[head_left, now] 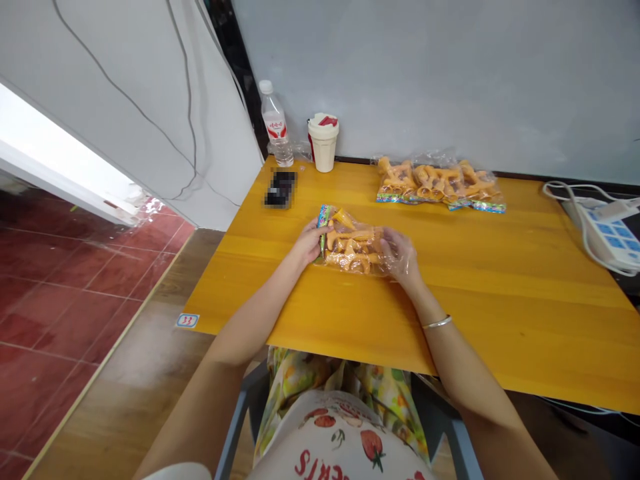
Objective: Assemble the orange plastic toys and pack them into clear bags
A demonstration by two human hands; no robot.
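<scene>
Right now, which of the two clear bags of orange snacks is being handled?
The nearer bag, held between the left hand and the right hand. The other bag lies farther off, with neither hand touching it.

Clear plastic bag (355,250) of orange twisted snacks (353,241), lying flat, sealed state unclear. Colored printed strip (324,232) at the end held by the left fingers (317,235); opposite end under the right fingers (395,250).
</scene>
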